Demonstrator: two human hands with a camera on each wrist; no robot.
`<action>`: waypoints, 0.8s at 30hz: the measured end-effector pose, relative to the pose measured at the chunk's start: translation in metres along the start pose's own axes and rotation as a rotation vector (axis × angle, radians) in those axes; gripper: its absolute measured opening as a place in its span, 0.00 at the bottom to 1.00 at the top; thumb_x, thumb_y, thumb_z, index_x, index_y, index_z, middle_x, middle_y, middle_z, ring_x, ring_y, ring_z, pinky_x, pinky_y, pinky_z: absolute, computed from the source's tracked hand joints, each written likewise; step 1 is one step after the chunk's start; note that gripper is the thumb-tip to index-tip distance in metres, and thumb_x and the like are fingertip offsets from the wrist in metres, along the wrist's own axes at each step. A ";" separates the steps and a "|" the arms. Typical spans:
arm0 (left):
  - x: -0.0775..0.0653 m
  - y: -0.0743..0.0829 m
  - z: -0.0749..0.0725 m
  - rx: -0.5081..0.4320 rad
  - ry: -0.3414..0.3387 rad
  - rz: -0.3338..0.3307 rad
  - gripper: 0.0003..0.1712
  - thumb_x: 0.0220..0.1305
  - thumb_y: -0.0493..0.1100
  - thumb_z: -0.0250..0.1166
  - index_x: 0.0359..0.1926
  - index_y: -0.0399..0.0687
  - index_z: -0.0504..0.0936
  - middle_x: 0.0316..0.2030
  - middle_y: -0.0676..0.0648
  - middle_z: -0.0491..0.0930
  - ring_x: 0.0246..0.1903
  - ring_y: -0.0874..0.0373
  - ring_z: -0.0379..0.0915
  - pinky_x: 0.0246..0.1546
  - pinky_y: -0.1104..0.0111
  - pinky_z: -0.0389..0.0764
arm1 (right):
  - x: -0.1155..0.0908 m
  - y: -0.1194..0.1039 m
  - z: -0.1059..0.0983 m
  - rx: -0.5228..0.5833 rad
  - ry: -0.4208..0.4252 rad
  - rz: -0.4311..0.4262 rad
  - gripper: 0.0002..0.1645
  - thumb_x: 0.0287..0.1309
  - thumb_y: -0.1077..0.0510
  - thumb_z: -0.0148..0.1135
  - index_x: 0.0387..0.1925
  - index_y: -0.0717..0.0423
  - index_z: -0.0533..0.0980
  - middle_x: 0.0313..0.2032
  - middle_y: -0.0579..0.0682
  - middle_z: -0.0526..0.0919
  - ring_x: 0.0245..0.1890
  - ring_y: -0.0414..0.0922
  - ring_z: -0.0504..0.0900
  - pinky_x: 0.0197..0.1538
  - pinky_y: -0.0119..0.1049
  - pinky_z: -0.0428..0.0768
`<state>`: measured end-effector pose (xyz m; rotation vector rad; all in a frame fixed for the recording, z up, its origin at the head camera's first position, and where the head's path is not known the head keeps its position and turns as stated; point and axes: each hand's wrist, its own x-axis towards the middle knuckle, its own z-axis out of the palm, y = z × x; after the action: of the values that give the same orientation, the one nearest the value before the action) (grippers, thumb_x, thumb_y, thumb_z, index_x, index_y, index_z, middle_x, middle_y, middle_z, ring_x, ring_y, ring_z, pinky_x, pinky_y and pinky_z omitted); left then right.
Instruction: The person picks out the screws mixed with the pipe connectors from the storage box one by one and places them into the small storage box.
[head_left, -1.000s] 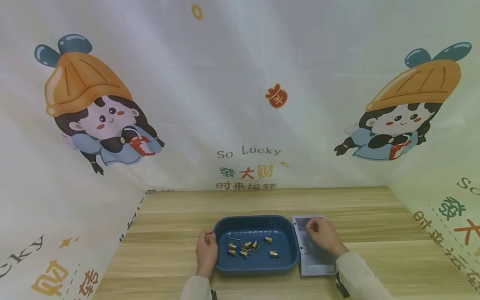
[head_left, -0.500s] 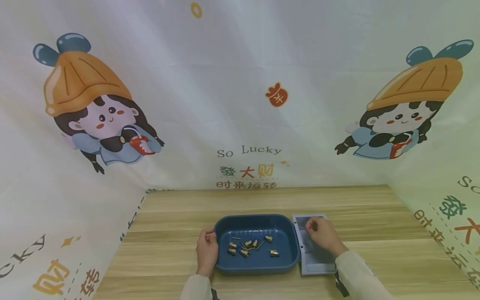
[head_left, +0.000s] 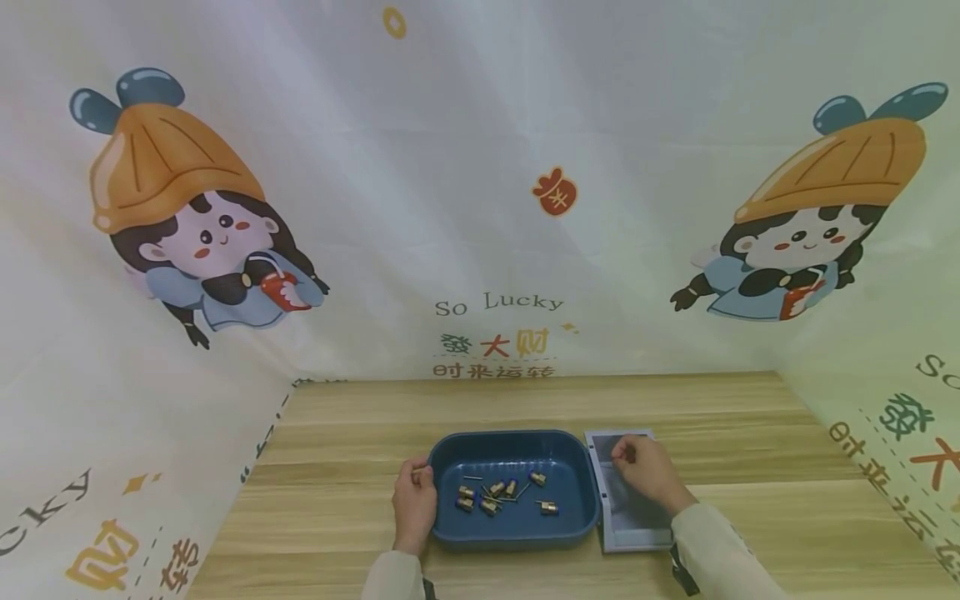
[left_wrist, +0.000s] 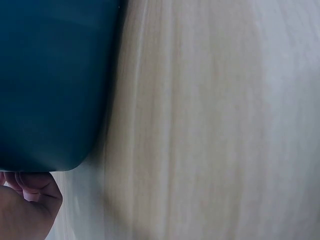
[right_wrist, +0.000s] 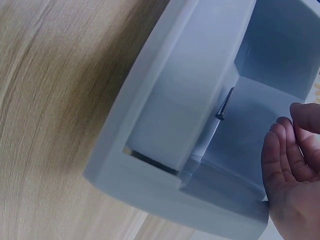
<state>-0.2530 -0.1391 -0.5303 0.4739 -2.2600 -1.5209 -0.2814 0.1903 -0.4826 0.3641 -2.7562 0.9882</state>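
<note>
My left hand [head_left: 414,504] grips the left end of a blue plastic tray [head_left: 513,533]; in the left wrist view its curled fingers [left_wrist: 37,185] are right at the tray's wall. Inside the tray lie several brass fittings [head_left: 548,507] with blue ends and several screws [head_left: 472,477]. My right hand [head_left: 648,473] is over a grey box [head_left: 637,540] to the right of the tray, thumb and fingers loosely bent, nothing showing between them. In the right wrist view a dark screw [right_wrist: 225,104] is in the box, apart from the fingertips [right_wrist: 283,121].
The tray and the box stand side by side on a wood-grain table [head_left: 337,433]. A pale printed cloth [head_left: 495,100] with cartoon figures hangs behind the table and along both sides.
A thin screw showed at my right fingertips half a second ago; now it is out of them. My left hand and the tray have stayed in place.
</note>
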 end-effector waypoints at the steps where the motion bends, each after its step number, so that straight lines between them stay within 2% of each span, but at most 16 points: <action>1: 0.000 0.000 0.000 0.000 0.002 0.001 0.10 0.64 0.32 0.54 0.44 0.34 0.76 0.33 0.37 0.81 0.32 0.50 0.75 0.34 0.62 0.72 | 0.000 0.000 0.000 0.003 0.000 0.001 0.02 0.44 0.69 0.63 0.23 0.63 0.76 0.22 0.49 0.78 0.25 0.40 0.73 0.31 0.32 0.72; 13: -0.002 0.001 0.000 0.003 0.009 0.001 0.10 0.64 0.32 0.54 0.45 0.35 0.76 0.35 0.36 0.82 0.34 0.47 0.77 0.37 0.58 0.74 | 0.001 -0.004 -0.002 0.020 0.007 -0.009 0.02 0.45 0.69 0.63 0.24 0.63 0.77 0.23 0.50 0.79 0.26 0.40 0.74 0.33 0.32 0.73; 24: -0.001 0.000 0.000 0.003 0.001 -0.005 0.10 0.65 0.33 0.53 0.45 0.35 0.76 0.37 0.36 0.82 0.36 0.46 0.77 0.39 0.56 0.74 | 0.007 -0.013 -0.001 0.032 -0.001 0.023 0.03 0.46 0.68 0.65 0.27 0.60 0.78 0.24 0.50 0.81 0.27 0.40 0.76 0.33 0.32 0.73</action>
<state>-0.2522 -0.1390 -0.5305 0.4810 -2.2621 -1.5195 -0.2846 0.1802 -0.4724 0.3383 -2.7546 1.0383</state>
